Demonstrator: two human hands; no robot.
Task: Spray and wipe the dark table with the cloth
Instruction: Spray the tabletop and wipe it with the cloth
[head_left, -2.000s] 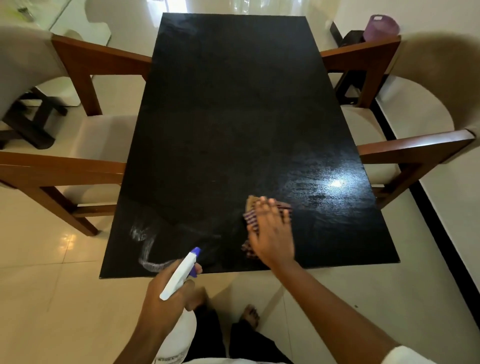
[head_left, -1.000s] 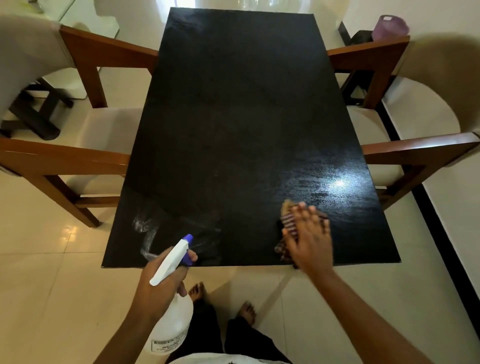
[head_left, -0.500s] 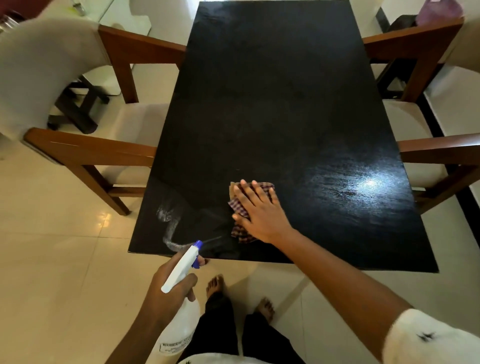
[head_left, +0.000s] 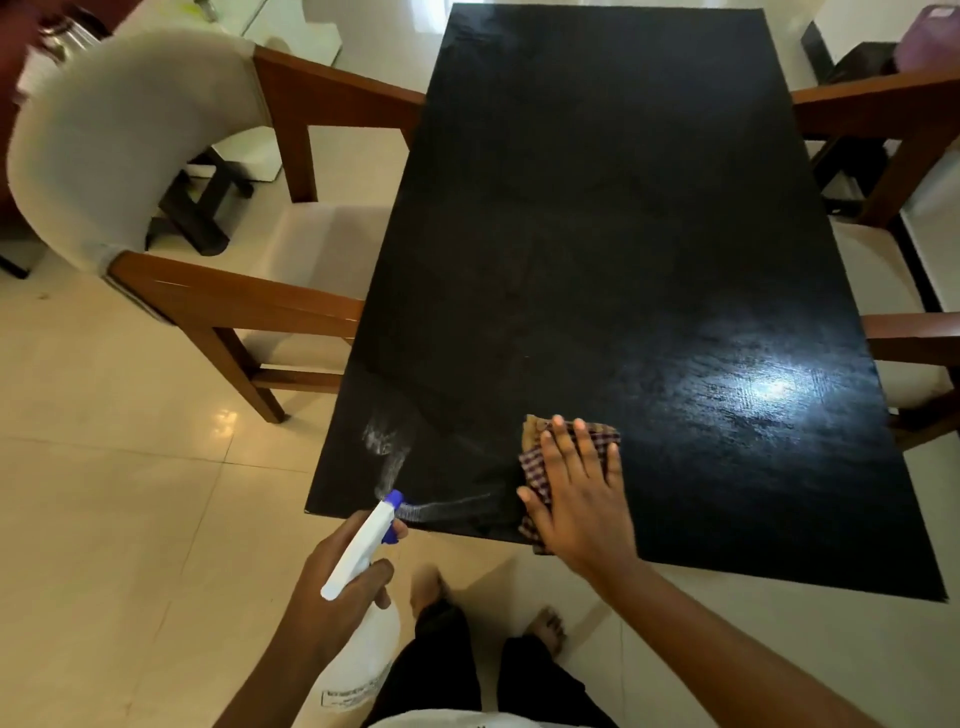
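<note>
dark table (head_left: 597, 234): glossy, streaked | checked cloth (head_left: 532, 462): flat, near edge | spray bottle (head_left: 358, 551): white, tilted

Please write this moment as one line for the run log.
step: wipe | left grip holds spray bottle | right grip presses cloth flat on table | white streaks near left corner

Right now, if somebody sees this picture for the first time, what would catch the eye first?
The large dark table fills the middle, with a bright reflection near its right edge. At its near edge the right hand presses a checked cloth flat, while the left hand grips a white spray bottle just off the near left corner, beside whitish spray streaks.
</note>
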